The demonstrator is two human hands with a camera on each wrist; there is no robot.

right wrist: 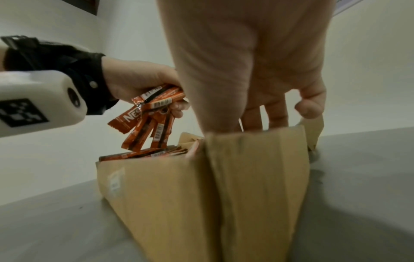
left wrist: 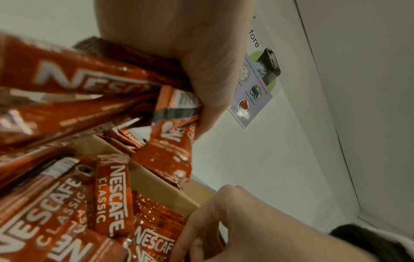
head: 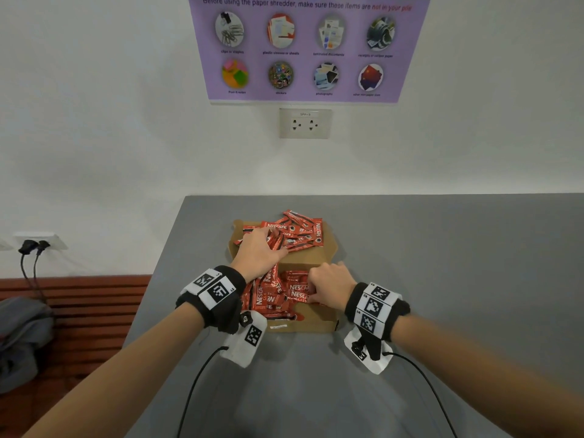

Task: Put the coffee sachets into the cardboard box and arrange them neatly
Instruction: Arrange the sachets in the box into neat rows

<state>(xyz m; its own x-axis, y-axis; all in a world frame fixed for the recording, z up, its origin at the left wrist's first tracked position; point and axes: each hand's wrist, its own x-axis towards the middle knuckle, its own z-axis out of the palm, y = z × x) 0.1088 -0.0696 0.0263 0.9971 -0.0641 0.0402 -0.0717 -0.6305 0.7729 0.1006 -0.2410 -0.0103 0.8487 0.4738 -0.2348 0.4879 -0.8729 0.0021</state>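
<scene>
An open cardboard box (head: 316, 324) (right wrist: 168, 203) stands on the grey table, part filled with red Nescafe coffee sachets (head: 268, 298) (left wrist: 112, 195). More sachets (head: 303, 230) lie heaped on its folded-back lid flap (head: 328, 248). My left hand (head: 259, 248) (left wrist: 201, 70) (right wrist: 139, 78) grips a fanned bunch of sachets (left wrist: 89, 78) (right wrist: 145, 120) above the box's far end. My right hand (head: 328, 286) (left wrist: 235, 221) (right wrist: 246, 62) reaches inside the box at its right side, fingers curled on sachets there. The box wall hides its fingertips in the right wrist view.
The grey table (head: 442, 263) stands against a white wall with a socket (head: 305, 123) and a purple poster (head: 309, 49). Left of the table are a wooden bench, a grey bag (head: 19, 336) and plugged-in cords (head: 31, 246). Camera cables trail from both wrists.
</scene>
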